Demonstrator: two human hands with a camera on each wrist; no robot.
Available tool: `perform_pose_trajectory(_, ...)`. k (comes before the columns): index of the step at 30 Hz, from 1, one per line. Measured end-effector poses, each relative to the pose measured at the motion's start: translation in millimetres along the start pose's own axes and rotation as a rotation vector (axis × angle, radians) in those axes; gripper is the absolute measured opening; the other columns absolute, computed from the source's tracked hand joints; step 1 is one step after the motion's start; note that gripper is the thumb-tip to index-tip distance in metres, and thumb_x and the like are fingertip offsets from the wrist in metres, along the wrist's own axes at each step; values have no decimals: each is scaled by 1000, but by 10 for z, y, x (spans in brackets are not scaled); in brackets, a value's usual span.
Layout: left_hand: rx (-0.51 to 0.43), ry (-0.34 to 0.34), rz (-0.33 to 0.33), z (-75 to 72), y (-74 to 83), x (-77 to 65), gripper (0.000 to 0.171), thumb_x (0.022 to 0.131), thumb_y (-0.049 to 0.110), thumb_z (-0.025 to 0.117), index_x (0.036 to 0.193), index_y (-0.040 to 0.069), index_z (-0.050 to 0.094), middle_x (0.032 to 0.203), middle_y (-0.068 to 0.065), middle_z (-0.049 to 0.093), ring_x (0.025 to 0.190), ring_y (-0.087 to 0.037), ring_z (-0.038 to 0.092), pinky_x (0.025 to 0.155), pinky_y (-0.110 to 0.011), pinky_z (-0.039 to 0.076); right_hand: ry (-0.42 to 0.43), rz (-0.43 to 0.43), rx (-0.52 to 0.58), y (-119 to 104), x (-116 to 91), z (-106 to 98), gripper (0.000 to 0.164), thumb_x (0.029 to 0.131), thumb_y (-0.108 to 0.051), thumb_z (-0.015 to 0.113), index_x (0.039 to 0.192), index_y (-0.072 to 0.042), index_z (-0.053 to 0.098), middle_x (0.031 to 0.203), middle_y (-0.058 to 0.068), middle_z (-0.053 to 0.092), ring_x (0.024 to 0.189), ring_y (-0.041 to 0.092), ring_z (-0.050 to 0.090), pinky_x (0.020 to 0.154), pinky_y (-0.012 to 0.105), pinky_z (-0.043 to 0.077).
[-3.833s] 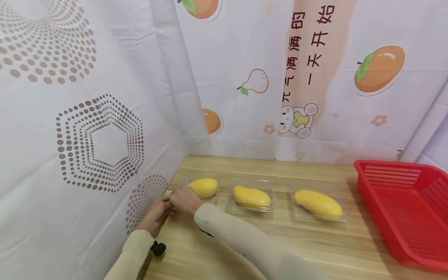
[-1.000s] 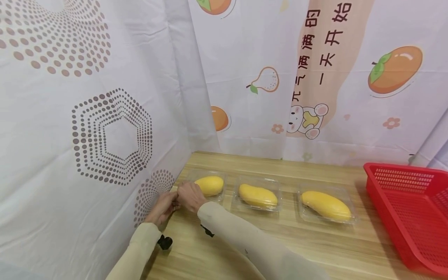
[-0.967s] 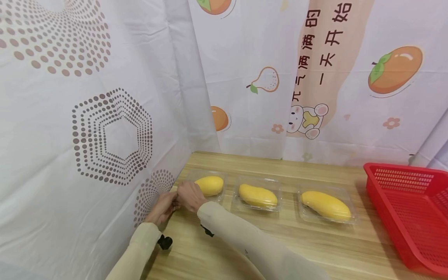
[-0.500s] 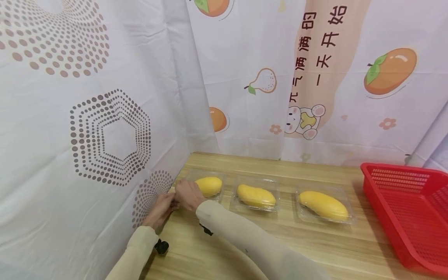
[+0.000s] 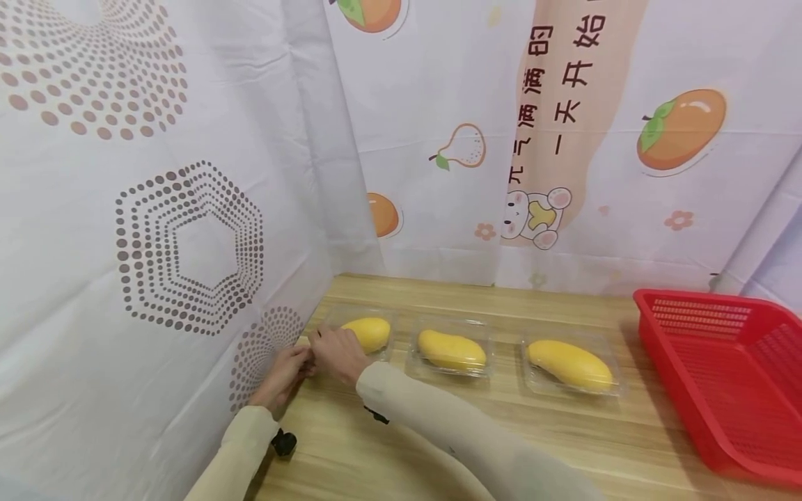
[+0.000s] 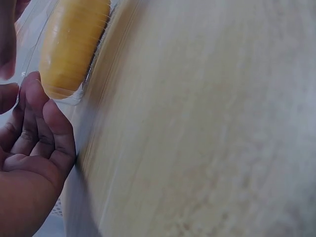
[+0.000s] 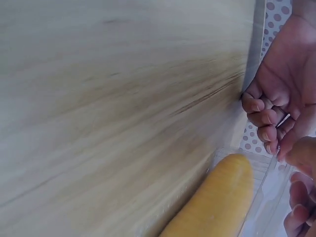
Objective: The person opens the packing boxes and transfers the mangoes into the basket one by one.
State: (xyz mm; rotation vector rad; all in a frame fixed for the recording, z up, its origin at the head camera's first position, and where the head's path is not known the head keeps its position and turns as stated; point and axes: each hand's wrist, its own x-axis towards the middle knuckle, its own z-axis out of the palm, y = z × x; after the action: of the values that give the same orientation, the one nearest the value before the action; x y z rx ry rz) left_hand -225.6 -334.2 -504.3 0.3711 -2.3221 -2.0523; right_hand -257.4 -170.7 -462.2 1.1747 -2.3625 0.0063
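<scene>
A yellow mango [image 5: 370, 334] lies inside the leftmost clear plastic box [image 5: 387, 351]; the right hand covers the box's left end. At that end my left hand [image 5: 285, 376] pinches the box's edge between thumb and curled fingers, best seen in the left wrist view, where the mango [image 6: 74, 47] lies just beyond the fingertips. My right hand [image 5: 338, 355] holds the same edge beside it, with bent fingers. In the right wrist view the left hand [image 7: 284, 94] and right hand [image 7: 302, 197] meet at the rim, partly cut off by the frame.
Two more clear boxes, holding a middle mango [image 5: 452, 350] and a right mango [image 5: 570, 364], stand in a row on the wooden table [image 5: 351, 445]. A red plastic basket [image 5: 683, 396] stands at the right. A white patterned curtain [image 5: 207, 376] borders the left side.
The head view has shifted slightly back and forth. Both hands stay at the left end of the leftmost box, with only small finger and wrist movements. The mangoes and basket stay put.
</scene>
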Motion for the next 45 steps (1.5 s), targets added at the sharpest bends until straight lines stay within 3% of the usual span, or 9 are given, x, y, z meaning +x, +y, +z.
perform_pose_trajectory(4,14,-6,-7,-3,-4,1,26,107,12,55,99,-5,72,86,-5,69,76,-16,64,69,-28,57,-1,-29,-21,39,-75,-16,18,98,-34,73,105,-18,69,93,-4,62,70,7,55,48,19,43)
perform_pose_trajectory(10,21,-31,-4,-13,6,16,26,106,14,59,102,-9,69,85,-8,70,72,-15,64,67,-27,56,-17,-50,-98,108,-169,-48,9,102,-22,67,107,-15,69,93,-4,63,61,4,52,45,18,43)
perform_pose_trajectory(17,65,-49,-3,-39,21,33,31,106,15,58,109,-14,65,93,-13,69,76,-16,63,69,-29,56,-29,-53,-152,203,-281,-62,16,101,-20,68,115,-14,72,108,-2,67,60,4,54,44,18,44)
perform_pose_trajectory(25,72,-50,-25,-68,39,35,28,105,16,59,108,-11,66,91,-11,69,77,-17,63,69,-28,55,-45,-64,-118,296,-409,-119,11,101,-21,68,107,-14,74,90,-3,62,57,4,46,41,18,35)
perform_pose_trajectory(36,61,-50,-37,-114,51,21,27,106,15,58,109,-10,66,92,-10,68,78,-16,63,70,-29,56,-65,-66,-145,389,-553,-232,9,101,-17,66,98,-14,74,85,-3,62,56,5,38,40,19,35)
perform_pose_trajectory(45,70,-62,-49,-112,43,8,29,107,17,58,111,-11,66,95,-12,68,78,-16,63,70,-28,56,-24,-79,-168,420,-609,-211,11,100,-13,68,90,-13,74,79,-4,59,55,4,35,39,19,34)
